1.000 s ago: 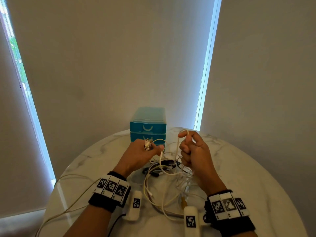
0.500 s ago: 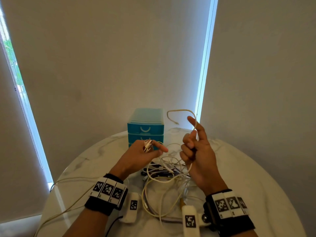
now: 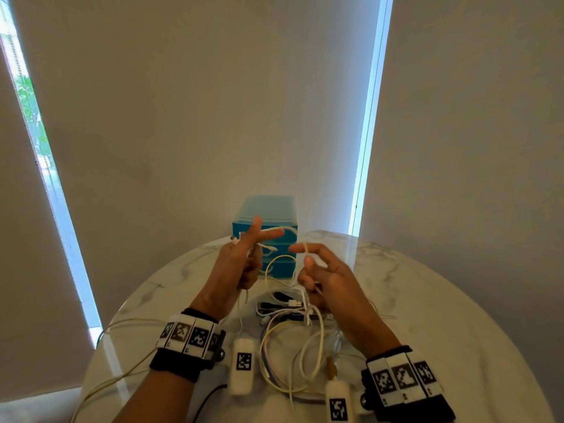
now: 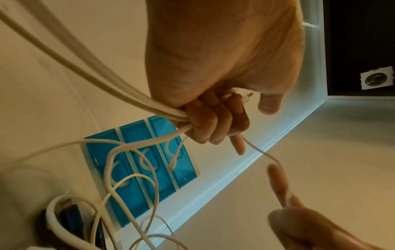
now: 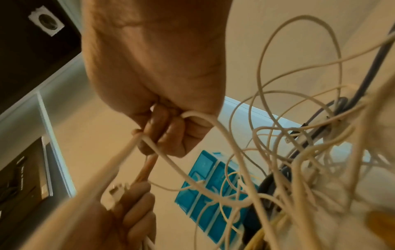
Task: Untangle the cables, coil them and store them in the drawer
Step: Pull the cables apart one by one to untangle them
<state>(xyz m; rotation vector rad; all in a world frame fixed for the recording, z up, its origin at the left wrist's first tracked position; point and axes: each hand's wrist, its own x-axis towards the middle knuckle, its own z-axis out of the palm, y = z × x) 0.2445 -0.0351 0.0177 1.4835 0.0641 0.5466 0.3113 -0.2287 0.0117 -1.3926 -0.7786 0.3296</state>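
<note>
Left grip: the left hand [image 3: 241, 264] is raised above the table; three fingers [image 4: 205, 123] are curled tight round a bundle of white cable strands, while the index finger and the thumb stand out straight.
Right grip: the right hand [image 3: 323, 276] pinches the white cable [image 4: 265, 154] between thumb and index finger, and the lower fingers curl round another part of it.
Cable direction: between the two hands the thin strand runs about left to right, with a small sag; from each hand the rest hangs down to the pile.
Plug: a white connector [image 5: 113, 194] stands out behind the left hand's knuckles, pointing away from the right hand.
Cable pile: the tangled cables [image 3: 293, 328] lie on the table between the forearms, white, cream and dark ones together; I cannot count them, the loops cross too much.
Drawer unit: one blue drawer unit [image 3: 274, 239] stands at the far edge of the table, just behind the hands; three drawer fronts are seen from the wrist views, all closed; the hands hide part of it in the head view.
Table: one round marble table [image 3: 442, 300]; its near edge is cut off.
Hard to see: the wrist views are blurred near the edges.
</note>
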